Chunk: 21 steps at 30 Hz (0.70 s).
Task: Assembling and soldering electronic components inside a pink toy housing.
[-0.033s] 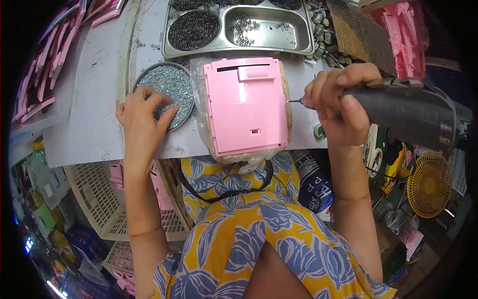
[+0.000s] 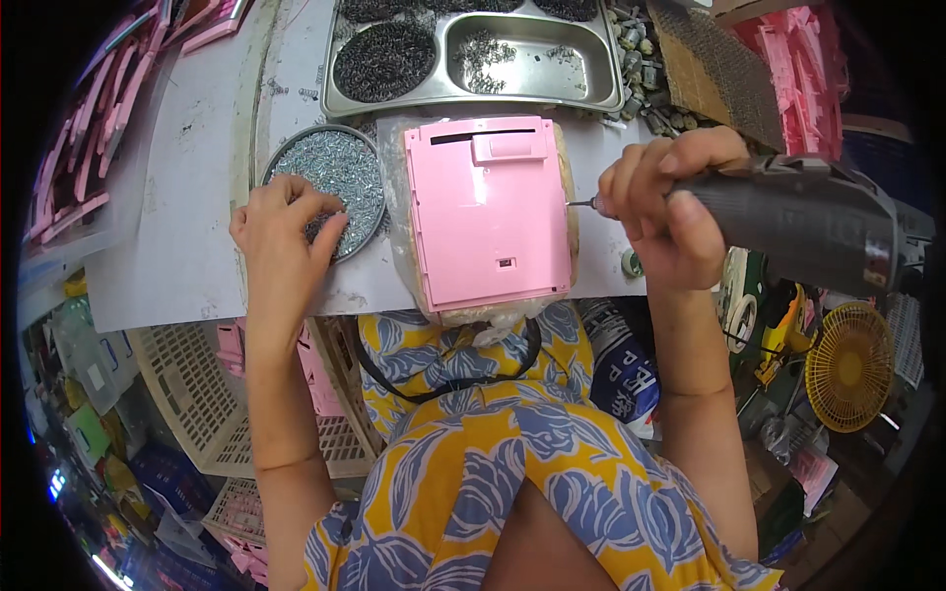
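The right hand (image 2: 675,202) is wrapped around a dark, cylindrical power screwdriver (image 2: 803,217), its fingers closed near the nose and the body running off to the right of the grip. From that grip a thin metal bit (image 2: 581,203) points left toward the edge of a glossy pink rectangular plastic panel (image 2: 488,217); whether it touches is too fine to tell. The panel lies between the two hands, on a pale cushion wrapped in clear plastic (image 2: 463,316). The left hand (image 2: 281,229) is curled, fingers and thumb bent down over small silvery metal screws (image 2: 330,163) in a round shallow dish (image 2: 382,197); I cannot tell whether its fingertips pinch one. Beyond both hands stands a shiny steel compartment tray (image 2: 473,106) holding dark coiled wire springs (image 2: 384,59). Left of the left hand's grip, thin pink plastic parts (image 2: 94,148) are piled.
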Motion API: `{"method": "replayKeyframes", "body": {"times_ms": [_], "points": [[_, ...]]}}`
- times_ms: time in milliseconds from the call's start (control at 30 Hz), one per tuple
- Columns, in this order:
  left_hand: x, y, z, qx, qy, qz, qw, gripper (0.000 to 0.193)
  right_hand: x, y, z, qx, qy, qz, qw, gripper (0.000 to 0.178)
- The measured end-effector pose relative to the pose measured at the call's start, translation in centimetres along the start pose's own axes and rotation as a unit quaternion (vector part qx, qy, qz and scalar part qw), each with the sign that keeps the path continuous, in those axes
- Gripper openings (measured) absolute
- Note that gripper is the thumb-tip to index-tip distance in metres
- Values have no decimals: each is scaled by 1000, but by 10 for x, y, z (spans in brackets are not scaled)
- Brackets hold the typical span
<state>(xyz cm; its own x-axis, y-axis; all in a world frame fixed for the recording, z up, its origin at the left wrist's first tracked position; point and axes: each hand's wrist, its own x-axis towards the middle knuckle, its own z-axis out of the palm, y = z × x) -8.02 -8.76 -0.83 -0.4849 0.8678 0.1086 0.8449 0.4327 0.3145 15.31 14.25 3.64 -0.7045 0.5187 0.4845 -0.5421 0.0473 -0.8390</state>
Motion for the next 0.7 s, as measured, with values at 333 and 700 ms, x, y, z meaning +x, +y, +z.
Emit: {"method": "replayKeyframes", "body": {"times_ms": [333,700], "points": [[17,-3,6,-153,133,18,979,9,0,10,0,-26,-8,92,995,27],[0,105,17,-272,93,183,940,11,14,-44,51,57,-27,55,996,33]]}}
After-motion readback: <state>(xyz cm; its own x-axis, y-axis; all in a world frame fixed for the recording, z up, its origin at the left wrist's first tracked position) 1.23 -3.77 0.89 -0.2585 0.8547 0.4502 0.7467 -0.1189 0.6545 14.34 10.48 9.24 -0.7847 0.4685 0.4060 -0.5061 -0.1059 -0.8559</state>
